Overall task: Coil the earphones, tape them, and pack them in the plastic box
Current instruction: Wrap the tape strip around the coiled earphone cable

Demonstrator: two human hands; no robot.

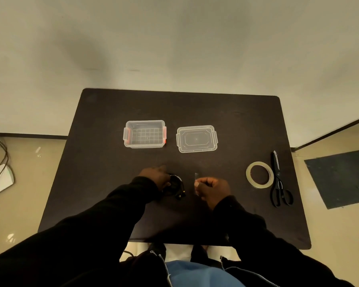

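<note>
Two hands work near the front middle of the table [104,162] in the head view; the left hand [155,177] is closed around the coil [177,188] of dark earphones, pinning it at the table surface; the right hand [212,188] has thumb and forefinger pinched on a short tape strip [196,179] that stands up just beside the coil, not yet touching it. The step in hand looks like taping; done well, the strip should cross the bundled strands squarely and wrap round while the left keeps the loops tight; a loose grip could let the coil spring open. Box [144,134] sits open farther back, lid [197,139] beside it on the right; roll [259,174] and scissors [279,181] lie well apart near the right edge; bare table between hands and box leaves a clear path.
</note>
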